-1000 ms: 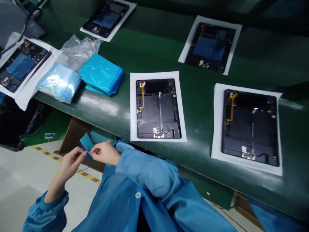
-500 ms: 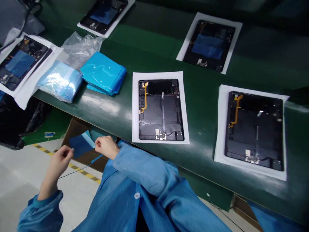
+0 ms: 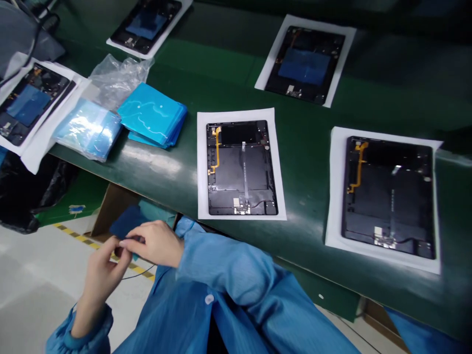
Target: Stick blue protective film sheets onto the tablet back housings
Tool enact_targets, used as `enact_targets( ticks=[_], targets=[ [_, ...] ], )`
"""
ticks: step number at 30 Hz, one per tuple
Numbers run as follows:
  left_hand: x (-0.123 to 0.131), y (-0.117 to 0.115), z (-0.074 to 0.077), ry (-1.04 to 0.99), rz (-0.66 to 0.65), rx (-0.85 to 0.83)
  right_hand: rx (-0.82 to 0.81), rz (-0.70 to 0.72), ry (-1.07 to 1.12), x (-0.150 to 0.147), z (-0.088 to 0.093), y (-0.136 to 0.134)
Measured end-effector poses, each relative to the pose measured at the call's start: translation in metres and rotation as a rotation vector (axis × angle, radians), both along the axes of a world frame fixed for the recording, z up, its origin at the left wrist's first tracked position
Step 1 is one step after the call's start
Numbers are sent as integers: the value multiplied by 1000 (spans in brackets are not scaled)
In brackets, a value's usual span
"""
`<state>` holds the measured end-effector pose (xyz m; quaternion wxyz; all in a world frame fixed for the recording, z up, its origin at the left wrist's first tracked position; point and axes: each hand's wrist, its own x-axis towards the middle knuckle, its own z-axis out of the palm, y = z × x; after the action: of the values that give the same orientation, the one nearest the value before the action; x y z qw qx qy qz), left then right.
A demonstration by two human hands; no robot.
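1. The left hand (image 3: 105,268) and right hand (image 3: 157,242) meet below the near edge of the counter (image 3: 165,167), fingertips pinched together on a small dark blue sheet (image 3: 125,227).
2. The sheet sits in the air between the hands, well off the counter, above a cardboard box (image 3: 110,209) on the floor. Both hands are closed on its lower edge; how firm the pinch is, I cannot tell.
3. On the counter straight ahead lies an open tablet shell (image 3: 239,169) on white paper (image 3: 241,113), with no blue sheet in it. A second bare shell (image 3: 389,194) lies to the right.
4. Far across the counter, two shells (image 3: 304,66) already carry blue sheets; another sits at far left (image 3: 27,103).
5. A stack of cyan film pieces (image 3: 153,115) and a clear bag (image 3: 114,78) lie left of the middle shell.
6. Risks, as I judge them: the thin sheet could fold or stick to itself, since it hangs unsupported; fingertips on its face could smudge it; a slack pinch could drop it into the box.
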<state>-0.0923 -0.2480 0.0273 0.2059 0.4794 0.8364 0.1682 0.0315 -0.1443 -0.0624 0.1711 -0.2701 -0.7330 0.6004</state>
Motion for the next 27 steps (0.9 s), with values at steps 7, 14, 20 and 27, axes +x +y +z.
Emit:
enact_targets(
  ticks=[7, 14, 20, 27],
  targets=[
    [18, 34, 24, -168, -316, 148, 66, -136, 215, 77, 43, 24],
    [23, 96, 65, 155, -677, 361, 309, -385, 119, 149, 92, 50],
    [59, 182, 81, -24, -1017, 354, 352, -474, -69, 207, 126, 87],
    [77, 262, 51, 27, -828, 226, 69, -718, -256, 252, 108, 155]
  ],
)
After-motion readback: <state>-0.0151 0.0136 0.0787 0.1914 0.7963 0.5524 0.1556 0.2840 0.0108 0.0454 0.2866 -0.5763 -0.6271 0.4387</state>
